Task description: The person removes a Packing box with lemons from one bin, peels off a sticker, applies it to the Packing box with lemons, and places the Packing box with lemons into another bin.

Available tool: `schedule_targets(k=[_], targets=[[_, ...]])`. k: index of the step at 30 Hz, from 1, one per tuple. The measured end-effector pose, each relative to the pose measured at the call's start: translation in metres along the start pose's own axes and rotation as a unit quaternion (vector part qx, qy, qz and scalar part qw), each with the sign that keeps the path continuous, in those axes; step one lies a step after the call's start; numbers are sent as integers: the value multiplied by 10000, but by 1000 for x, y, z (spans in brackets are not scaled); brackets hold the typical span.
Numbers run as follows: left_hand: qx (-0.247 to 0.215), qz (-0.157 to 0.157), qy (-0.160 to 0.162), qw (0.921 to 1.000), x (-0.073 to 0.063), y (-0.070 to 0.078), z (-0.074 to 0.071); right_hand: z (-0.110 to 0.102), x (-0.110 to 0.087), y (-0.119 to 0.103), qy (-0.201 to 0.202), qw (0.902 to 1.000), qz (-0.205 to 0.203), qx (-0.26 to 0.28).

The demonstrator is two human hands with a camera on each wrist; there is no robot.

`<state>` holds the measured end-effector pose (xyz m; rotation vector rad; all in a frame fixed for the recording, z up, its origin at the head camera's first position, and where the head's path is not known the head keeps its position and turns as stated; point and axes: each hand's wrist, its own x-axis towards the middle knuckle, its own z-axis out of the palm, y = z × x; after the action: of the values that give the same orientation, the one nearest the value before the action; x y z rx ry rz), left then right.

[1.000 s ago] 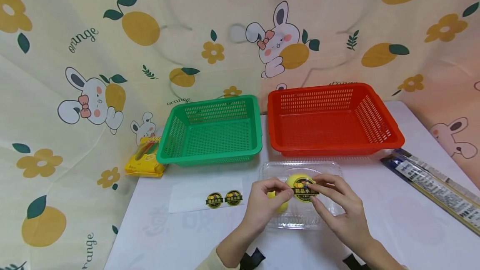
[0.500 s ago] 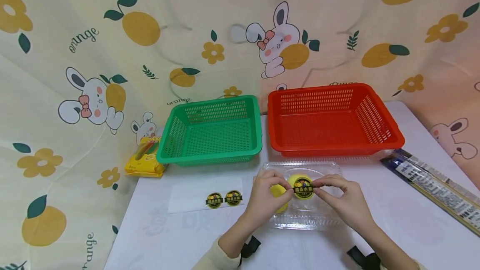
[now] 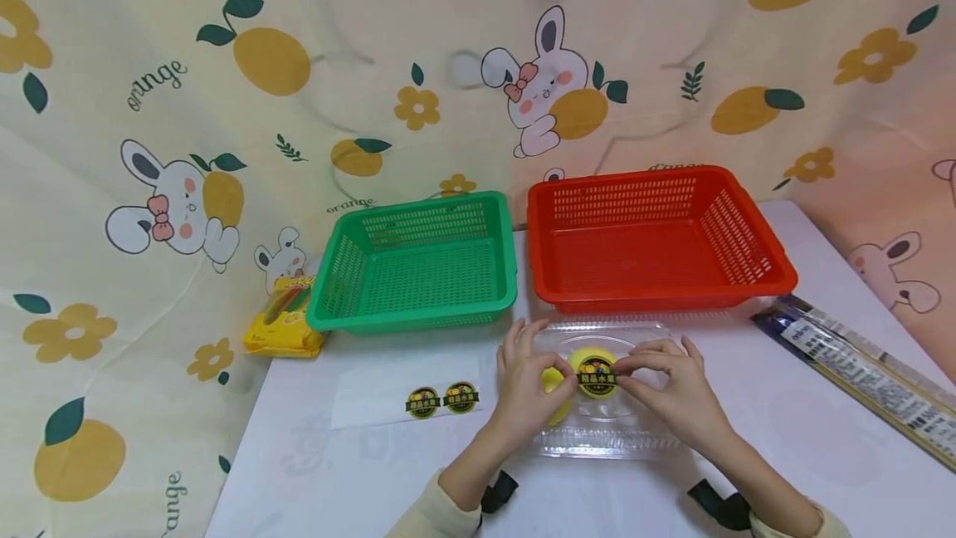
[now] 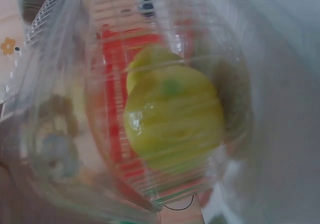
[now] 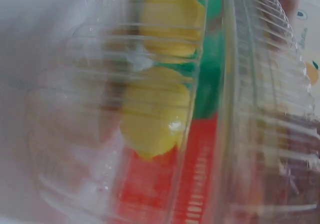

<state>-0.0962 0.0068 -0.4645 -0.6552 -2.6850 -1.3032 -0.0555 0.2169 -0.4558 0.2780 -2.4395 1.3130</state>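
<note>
A round black-and-gold sticker (image 3: 597, 377) with a dark banner across it is stretched between both hands. My left hand (image 3: 519, 393) pinches its left end between thumb and forefinger, other fingers raised. At the right end, my right hand (image 3: 678, 395) pinches it the same way. Below is a clear plastic clamshell box (image 3: 608, 443) holding two yellow fruits. One fruit (image 3: 556, 413) shows partly behind the left fingers; the sticker overlaps the other in the head view. Both wrist views see fruit (image 4: 172, 119) through the ribbed clear plastic, the right one showing two yellow fruits (image 5: 155, 111).
A white backing sheet (image 3: 362, 397) with two more such stickers (image 3: 442, 399) lies to the left. Behind stand a green basket (image 3: 418, 281) and a red basket (image 3: 650, 268). A yellow packet (image 3: 284, 330) sits far left, and a long dark-blue packet (image 3: 859, 372) on the right.
The right fingers have gone from lying over the sticker to pinching its right end. The sticker has shifted slightly left and is held taut; the left hand's other fingers have spread upward.
</note>
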Motion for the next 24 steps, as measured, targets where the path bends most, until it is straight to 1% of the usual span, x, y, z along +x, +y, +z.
schedule_targets(k=[3, 6, 16, 20, 24], targets=[[148, -23, -20, 9999, 0, -1, 2, 0, 1, 0, -106, 9999, 86, -42], [259, -29, -45, 9997, -1, -1, 3, 1, 2, 0, -125, 9998, 41, -167], [478, 94, -2, 9988, -1, -3, 6, 10, -1, 5, 357, 9972, -495, -434], [500, 183, 39, 9986, -2, -3, 7, 14, -2, 6, 480, 9947, -657, -625], [580, 202, 27, 9981, -1, -3, 7, 15, -3, 7, 542, 9926, -797, -742]])
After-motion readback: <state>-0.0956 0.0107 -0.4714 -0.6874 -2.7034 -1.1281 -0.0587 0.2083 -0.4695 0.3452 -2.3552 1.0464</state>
